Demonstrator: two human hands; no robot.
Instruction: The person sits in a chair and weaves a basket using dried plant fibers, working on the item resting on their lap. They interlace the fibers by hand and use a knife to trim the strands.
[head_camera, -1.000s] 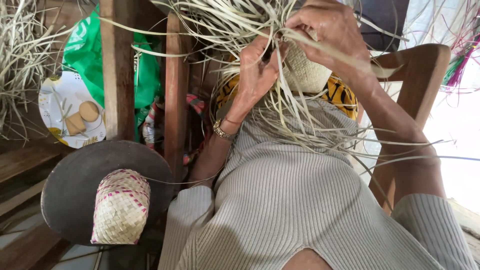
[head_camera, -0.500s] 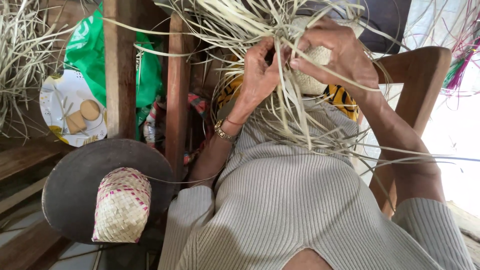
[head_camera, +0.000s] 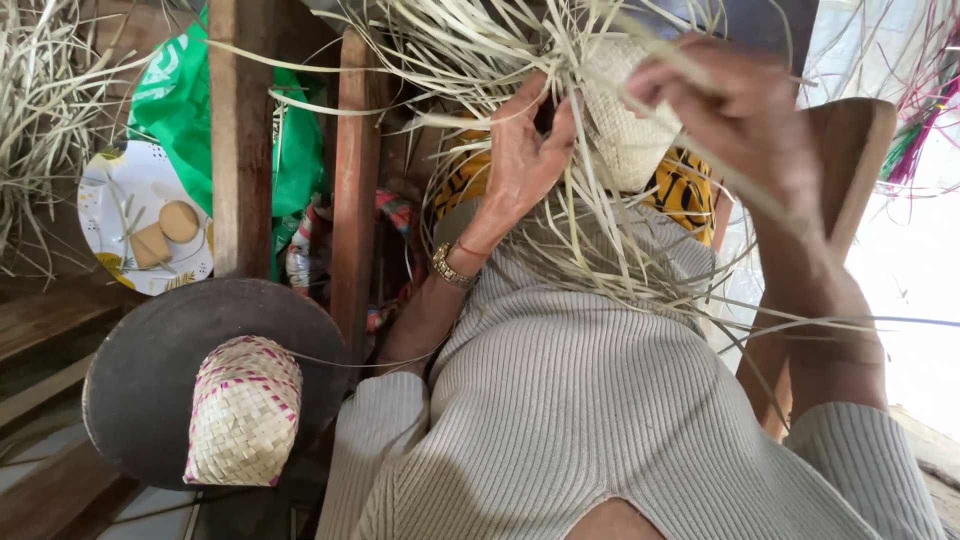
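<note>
I am holding a half-woven straw pouch (head_camera: 628, 140) up in front of my chest, its loose pale strips (head_camera: 600, 250) spilling down over my ribbed sweater (head_camera: 600, 420). My left hand (head_camera: 525, 150) is steadying its side, fingers partly buried in the strips. My right hand (head_camera: 745, 125) is blurring, fingers pinching a strand. A finished pouch (head_camera: 243, 412) is lying on a dark round tray (head_camera: 140, 370).

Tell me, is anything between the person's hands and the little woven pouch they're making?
Nothing visible. The left hand grips the half-woven pouch and the right hand pinches a loose straw strip by it.
</note>
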